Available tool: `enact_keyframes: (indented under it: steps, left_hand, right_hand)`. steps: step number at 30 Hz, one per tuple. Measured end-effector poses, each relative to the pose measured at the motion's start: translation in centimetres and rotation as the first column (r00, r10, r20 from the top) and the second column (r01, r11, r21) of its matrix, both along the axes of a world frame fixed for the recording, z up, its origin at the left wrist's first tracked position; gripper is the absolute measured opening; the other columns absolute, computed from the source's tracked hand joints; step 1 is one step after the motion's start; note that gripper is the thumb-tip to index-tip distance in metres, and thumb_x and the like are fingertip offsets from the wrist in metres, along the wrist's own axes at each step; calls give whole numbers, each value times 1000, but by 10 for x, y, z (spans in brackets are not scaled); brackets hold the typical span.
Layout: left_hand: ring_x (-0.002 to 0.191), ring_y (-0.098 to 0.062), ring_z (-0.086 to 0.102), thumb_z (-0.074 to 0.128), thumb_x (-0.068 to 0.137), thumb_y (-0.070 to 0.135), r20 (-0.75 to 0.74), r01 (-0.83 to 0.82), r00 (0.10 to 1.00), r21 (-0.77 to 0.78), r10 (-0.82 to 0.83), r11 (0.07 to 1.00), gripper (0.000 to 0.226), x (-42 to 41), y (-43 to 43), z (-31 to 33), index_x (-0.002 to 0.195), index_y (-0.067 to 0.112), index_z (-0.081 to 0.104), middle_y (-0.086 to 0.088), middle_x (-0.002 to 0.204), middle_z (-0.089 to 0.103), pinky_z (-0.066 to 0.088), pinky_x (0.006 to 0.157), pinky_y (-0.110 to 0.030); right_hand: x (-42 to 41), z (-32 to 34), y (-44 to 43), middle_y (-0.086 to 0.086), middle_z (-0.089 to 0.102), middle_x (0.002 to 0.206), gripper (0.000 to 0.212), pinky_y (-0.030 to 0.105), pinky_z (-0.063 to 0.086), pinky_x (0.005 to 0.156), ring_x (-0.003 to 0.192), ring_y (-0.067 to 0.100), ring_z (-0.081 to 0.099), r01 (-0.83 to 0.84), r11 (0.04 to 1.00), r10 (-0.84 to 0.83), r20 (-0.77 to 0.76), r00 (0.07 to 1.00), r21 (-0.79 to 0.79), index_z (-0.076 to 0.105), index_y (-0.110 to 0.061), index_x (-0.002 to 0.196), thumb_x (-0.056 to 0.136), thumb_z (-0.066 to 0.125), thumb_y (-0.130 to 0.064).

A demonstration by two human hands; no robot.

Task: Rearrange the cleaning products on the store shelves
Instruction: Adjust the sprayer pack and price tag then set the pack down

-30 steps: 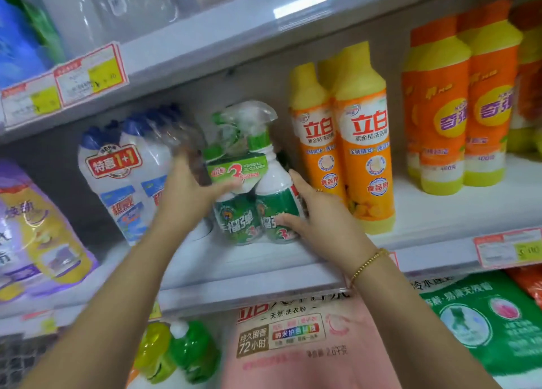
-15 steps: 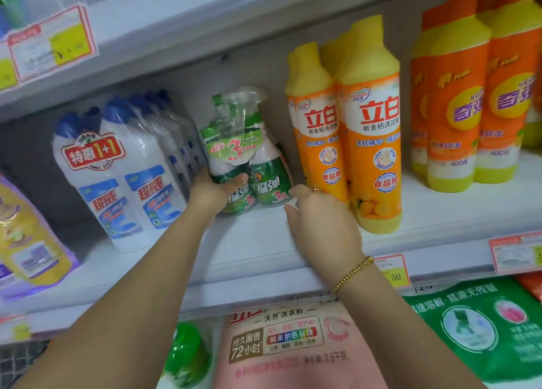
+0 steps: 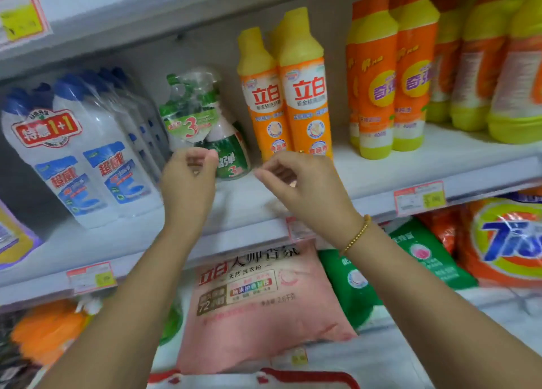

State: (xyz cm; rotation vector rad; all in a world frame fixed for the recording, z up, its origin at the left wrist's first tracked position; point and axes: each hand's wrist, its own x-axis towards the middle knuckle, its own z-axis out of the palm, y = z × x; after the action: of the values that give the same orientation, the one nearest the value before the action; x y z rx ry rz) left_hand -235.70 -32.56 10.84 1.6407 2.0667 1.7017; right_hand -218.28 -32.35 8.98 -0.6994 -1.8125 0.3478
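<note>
Both our hands had come off the green spray-bottle pack (image 3: 225, 151), which half a second earlier the left still gripped. Our left hand (image 3: 187, 183) and right hand (image 3: 302, 183) hung loosely curled, holding nothing. That pack stood upright toward the shelf's (image 3: 440, 159) back edge, just beyond the left hand, nearer it.

At 9 o'clock the white bottle twin-pack (image 3: 79, 159) read "1+1"; the green spray pack (image 3: 202, 124) showed "3"; the pink bag (image 3: 258, 300) at 6 o'clock carried "72".
</note>
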Motion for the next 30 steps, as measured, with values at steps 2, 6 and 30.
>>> enact_keyframes:
  steps: [2,6,30]
  left_hand:
    - [66,-25,63,53,96,36,6,164,986,32,-164,986,42,46,-37,-14,63,11,60,-5,61,63,50,67,-34]
    - [49,-8,53,55,93,33,-16,382,917,-254,-399,889,47,133,-74,-53,49,15,54,3,48,58,42,59,-25]
    - [111,-16,52,85,69,20,551,660,729,-723,-405,205,81,254,-95,-257,138,14,41,-3,133,50,47,85,-30]
  right_hand:
    - [43,-3,-18,-7,66,66,20,22,48,62,62,8,59,17,1000,-19,125,992,13,67,-14,75,86,65,-31]
    - [141,-26,-44,-10,60,61,22,14,38,55,56,2,54,188,961,-51,541,840,-202,68,-17,74,86,66,-36]
    - [264,-139,-69,7,60,106,43,29,42,75,95,24,54,430,858,223,959,177,-279,57,-13,111,81,69,-42]
